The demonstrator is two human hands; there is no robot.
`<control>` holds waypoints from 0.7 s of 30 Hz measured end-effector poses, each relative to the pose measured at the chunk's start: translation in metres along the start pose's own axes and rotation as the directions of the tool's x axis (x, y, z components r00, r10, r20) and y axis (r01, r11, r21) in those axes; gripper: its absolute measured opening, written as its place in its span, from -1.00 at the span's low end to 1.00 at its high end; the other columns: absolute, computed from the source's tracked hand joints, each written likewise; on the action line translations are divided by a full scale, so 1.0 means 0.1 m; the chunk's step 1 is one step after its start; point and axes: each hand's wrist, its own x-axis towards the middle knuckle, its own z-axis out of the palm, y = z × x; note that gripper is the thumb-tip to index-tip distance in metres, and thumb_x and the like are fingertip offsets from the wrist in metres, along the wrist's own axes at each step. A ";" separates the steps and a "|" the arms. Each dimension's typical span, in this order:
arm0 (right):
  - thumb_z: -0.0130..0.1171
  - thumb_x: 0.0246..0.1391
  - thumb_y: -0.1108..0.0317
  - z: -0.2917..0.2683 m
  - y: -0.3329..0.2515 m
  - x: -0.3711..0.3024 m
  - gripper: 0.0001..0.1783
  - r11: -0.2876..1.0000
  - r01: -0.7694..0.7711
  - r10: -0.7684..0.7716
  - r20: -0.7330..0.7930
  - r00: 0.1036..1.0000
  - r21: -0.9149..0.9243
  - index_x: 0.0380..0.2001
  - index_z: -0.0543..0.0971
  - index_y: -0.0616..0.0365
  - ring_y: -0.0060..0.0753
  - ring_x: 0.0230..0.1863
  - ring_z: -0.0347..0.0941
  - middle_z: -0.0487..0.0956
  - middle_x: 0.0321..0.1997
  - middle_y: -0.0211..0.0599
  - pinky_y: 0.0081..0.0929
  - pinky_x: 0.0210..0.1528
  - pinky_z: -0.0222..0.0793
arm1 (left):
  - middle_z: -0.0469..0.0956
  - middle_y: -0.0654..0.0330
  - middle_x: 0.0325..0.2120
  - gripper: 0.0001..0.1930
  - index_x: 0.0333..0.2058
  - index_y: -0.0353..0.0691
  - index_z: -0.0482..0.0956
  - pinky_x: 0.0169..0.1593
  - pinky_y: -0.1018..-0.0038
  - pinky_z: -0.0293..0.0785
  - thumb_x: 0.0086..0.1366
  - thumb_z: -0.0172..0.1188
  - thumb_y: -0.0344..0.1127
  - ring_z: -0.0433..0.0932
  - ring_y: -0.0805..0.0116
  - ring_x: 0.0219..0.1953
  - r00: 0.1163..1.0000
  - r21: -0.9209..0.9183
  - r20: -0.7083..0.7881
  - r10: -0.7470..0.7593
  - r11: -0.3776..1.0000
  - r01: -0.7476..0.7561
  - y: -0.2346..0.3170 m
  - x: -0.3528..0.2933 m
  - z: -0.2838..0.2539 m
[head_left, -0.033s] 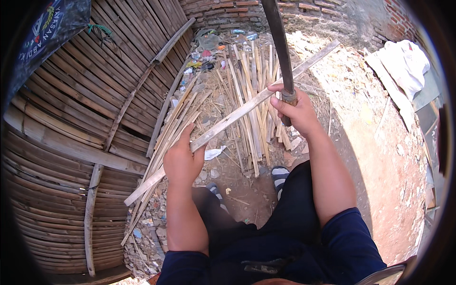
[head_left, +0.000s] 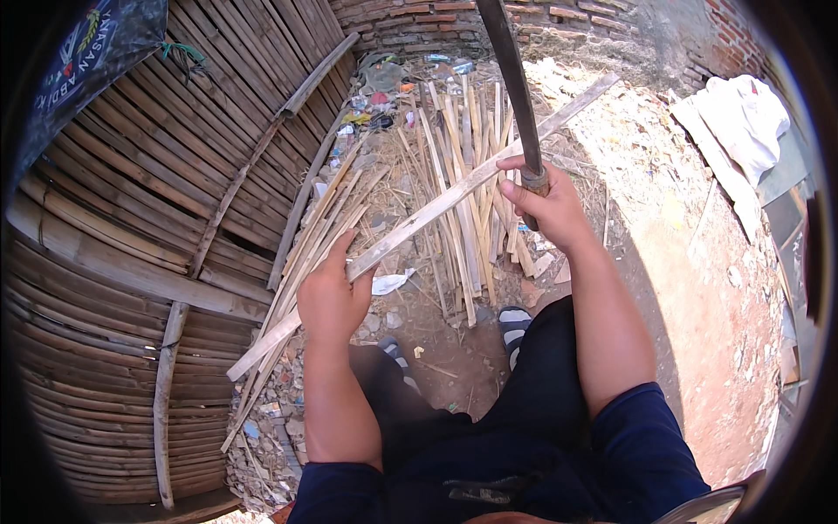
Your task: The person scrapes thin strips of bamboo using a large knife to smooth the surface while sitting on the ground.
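Note:
A long pale wooden strip (head_left: 429, 212) slants across the view, from low on the left to high on the right. My left hand (head_left: 330, 295) is closed round it toward its lower end. In my right hand (head_left: 552, 199) is the handle of a machete (head_left: 517, 87), whose long dark blade points up and away from me. The blade stands next to the strip and overlaps it in view; whether the two touch I cannot tell. My right thumb and forefinger are close to the strip's edge.
Beyond the strip, a pile of loose wooden strips (head_left: 463, 253) lies on littered ground, with more beside the bamboo wall (head_left: 113, 227) at left. A brick wall (head_left: 419, 26) closes the far side. White cloth (head_left: 742, 122) lies at far right. My sandalled feet (head_left: 515, 327) are below.
The wooden strip has shifted very slightly left and down with my left hand. The machete's blade has tilted a little, and both hands keep their hold.

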 end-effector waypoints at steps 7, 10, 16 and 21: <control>0.52 0.17 0.16 0.01 0.20 0.11 -0.61 0.871 0.198 -0.184 0.074 0.980 -0.449 -0.02 0.72 0.13 -0.36 -0.20 0.64 0.74 -0.21 -0.28 -0.30 -0.08 0.53 | 0.71 -0.04 -0.41 -0.48 0.12 -0.06 0.71 -0.27 0.18 0.61 0.18 0.53 -0.14 0.72 -0.08 -0.37 0.975 -0.170 0.124 -0.186 0.964 0.206 -0.38 -0.02 0.21; 0.53 0.12 0.13 0.15 0.09 0.09 -0.59 0.763 0.203 -0.111 0.185 0.976 -0.613 -0.05 0.73 0.12 -0.16 -0.18 0.69 0.75 -0.23 -0.14 -0.23 -0.06 0.55 | 0.67 0.05 -0.49 -0.52 0.11 -0.14 0.71 -0.26 0.32 0.53 0.21 0.53 -0.21 0.59 0.18 -0.49 0.968 -0.183 0.121 -0.219 0.954 0.238 -0.42 -0.05 0.21; 0.49 0.10 0.03 0.42 0.08 0.09 -0.53 0.604 0.304 -0.107 0.304 0.947 -0.737 0.01 0.72 0.02 0.15 -0.16 0.69 0.72 -0.29 0.03 -0.02 -0.05 0.57 | 0.72 0.02 -0.41 -0.54 0.10 -0.17 0.71 -0.21 0.35 0.55 0.24 0.52 -0.21 0.62 0.24 -0.41 0.968 -0.214 0.096 -0.231 0.945 0.247 -0.53 -0.10 0.09; 0.46 0.13 0.00 0.42 0.01 0.14 -0.54 0.597 0.198 -0.054 0.208 0.977 -0.777 0.02 0.72 -0.01 0.17 -0.14 0.68 0.73 -0.28 0.01 0.02 -0.04 0.58 | 0.75 -0.01 -0.36 -0.54 0.10 -0.22 0.71 -0.16 0.36 0.56 0.24 0.51 -0.24 0.66 0.27 -0.35 0.964 -0.268 0.101 -0.246 0.926 0.265 -0.67 -0.13 0.02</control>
